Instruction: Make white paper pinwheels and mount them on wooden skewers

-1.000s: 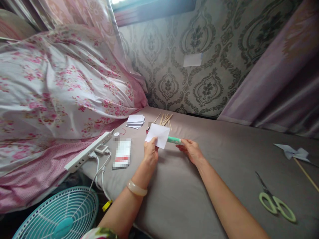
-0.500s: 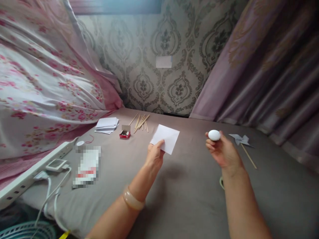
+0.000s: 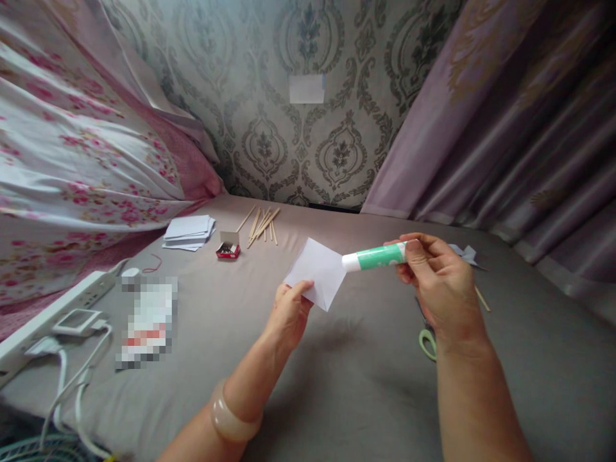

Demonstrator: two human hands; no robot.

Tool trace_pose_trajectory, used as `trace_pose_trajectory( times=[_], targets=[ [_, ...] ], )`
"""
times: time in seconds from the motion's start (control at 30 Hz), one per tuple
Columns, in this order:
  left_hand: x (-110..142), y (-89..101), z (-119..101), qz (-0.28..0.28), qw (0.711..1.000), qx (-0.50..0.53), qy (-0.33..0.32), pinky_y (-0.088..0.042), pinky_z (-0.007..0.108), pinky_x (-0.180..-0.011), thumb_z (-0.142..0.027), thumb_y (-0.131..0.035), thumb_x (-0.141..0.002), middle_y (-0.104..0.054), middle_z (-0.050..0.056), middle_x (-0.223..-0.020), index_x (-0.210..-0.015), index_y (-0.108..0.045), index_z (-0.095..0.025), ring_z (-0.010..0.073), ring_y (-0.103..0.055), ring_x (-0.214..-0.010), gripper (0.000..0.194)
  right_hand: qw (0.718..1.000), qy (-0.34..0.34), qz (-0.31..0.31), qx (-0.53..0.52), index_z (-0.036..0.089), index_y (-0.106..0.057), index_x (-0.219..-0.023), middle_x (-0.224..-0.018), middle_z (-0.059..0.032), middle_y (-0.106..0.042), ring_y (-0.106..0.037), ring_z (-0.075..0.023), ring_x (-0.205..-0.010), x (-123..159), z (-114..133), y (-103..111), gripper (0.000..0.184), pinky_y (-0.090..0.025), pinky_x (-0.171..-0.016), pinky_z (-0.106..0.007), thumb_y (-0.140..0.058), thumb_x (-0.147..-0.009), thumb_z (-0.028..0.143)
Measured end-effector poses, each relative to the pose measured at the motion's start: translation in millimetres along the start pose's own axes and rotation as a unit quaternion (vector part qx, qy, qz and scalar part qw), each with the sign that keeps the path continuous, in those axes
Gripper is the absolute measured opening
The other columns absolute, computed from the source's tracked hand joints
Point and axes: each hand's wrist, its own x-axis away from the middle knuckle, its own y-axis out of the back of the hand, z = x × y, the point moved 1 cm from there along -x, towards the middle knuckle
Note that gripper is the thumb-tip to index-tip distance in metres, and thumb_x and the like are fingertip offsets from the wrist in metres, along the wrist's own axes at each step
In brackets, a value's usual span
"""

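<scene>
We look down on two hands raised above a grey-brown sheet (image 3: 366,398). Our left hand (image 3: 291,314) pinches a white paper square (image 3: 315,269) near its lower left edge, thumb flat on the upper face and fingers tucked beneath. Our right hand (image 3: 437,282) is closed around the right end of a green-and-white glue stick (image 3: 380,256), thumb on the near side.

The glue stick lies to the left of the right hand, its long axis running nearly level across our view and dipping slightly toward the paper. Its white end meets the paper's right corner in our view; we cannot tell whether the two touch or whether that end is a cap. The paper sits between the left hand and the glue stick, tilted so that one corner points at the white end. The left hand is the nearer to the paper, the right to the glue stick.

Below the right hand we see scissors (image 3: 427,345), partly hidden by the wrist, and behind its fingers a paper pinwheel (image 3: 466,253), also partly covered.
</scene>
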Motion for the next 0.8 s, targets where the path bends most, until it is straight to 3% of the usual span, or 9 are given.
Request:
trace_pose_trajectory(
  times=[0.27, 0.5, 0.63, 0.8],
  targets=[
    [2, 0.9, 4, 0.013, 1.000, -0.009, 0.022, -0.050, 0.029, -0.069, -0.013, -0.071, -0.057, -0.071, 0.006, -0.080, -0.082, -0.062, -0.012, 0.0162, -0.064, -0.071, 0.026, 0.966, 0.153, 0.057, 0.199, 0.022, -0.061, -0.105, -0.100, -0.0062, -0.072, -0.067, -0.0172, -0.079, 22, 6, -22, 0.028, -0.054, -0.068, -0.029, -0.064, -0.085, 0.041],
    [3, 0.4, 5, 0.020, 0.999, 0.000, 0.025, -0.049, 0.029, -0.070, -0.014, -0.073, -0.055, -0.069, 0.003, -0.075, -0.072, -0.060, -0.016, 0.0160, -0.063, -0.071, 0.022, 0.919, 0.239, 0.094, 0.300, 0.023, -0.059, -0.110, -0.102, -0.0054, -0.071, -0.067, -0.0168, -0.078, 33, 11, -31, 0.025, -0.053, -0.070, -0.028, -0.061, -0.089, 0.035],
    [4, 0.3, 5, 0.035, 0.999, -0.008, 0.027, -0.047, 0.028, -0.070, -0.016, -0.073, -0.055, -0.069, 0.003, -0.073, -0.071, -0.063, -0.015, 0.0151, -0.061, -0.070, 0.019, 0.902, 0.268, 0.121, 0.315, 0.022, -0.057, -0.111, -0.103, -0.0068, -0.070, -0.067, -0.0181, -0.084, 34, 11, -39, 0.024, -0.055, -0.072, -0.029, -0.059, -0.090, 0.032],
    [3, 0.8, 4, 0.056, 0.998, -0.021, 0.021, -0.046, 0.029, -0.070, -0.016, -0.070, -0.056, -0.069, 0.003, -0.070, -0.070, -0.066, -0.014, 0.0154, -0.061, -0.067, 0.015, 0.889, 0.264, 0.181, 0.328, 0.022, -0.053, -0.120, -0.112, -0.0081, -0.066, -0.065, -0.0206, -0.099, 36, 10, -42, 0.030, -0.053, -0.088, -0.033, -0.057, -0.090, 0.024]
  ],
)
